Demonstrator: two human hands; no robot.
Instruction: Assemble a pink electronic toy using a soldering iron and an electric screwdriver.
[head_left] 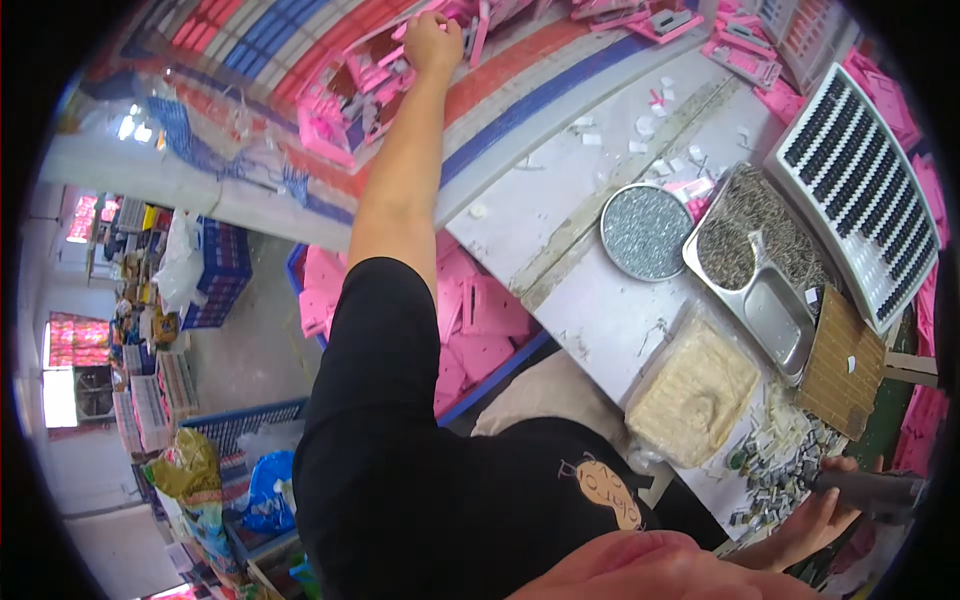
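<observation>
striped bench [500, 132] held pink housings [322, 120], seemingly part-filled; pink panels [490, 305] in a blue bin [500, 376] looked unworked; left hand [433, 43] was at the housings, grip unclear; right hand [822, 512] gripped a black tool [872, 492].

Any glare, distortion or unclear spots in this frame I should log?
Head view: the white tray looks bowed near the right rim; the window at far left is washed out; the metal tray catches glare. Head view: the left hand is small near the top edge, its grip unclear; the dark tool in the right hand lies near the dark rim.
</observation>
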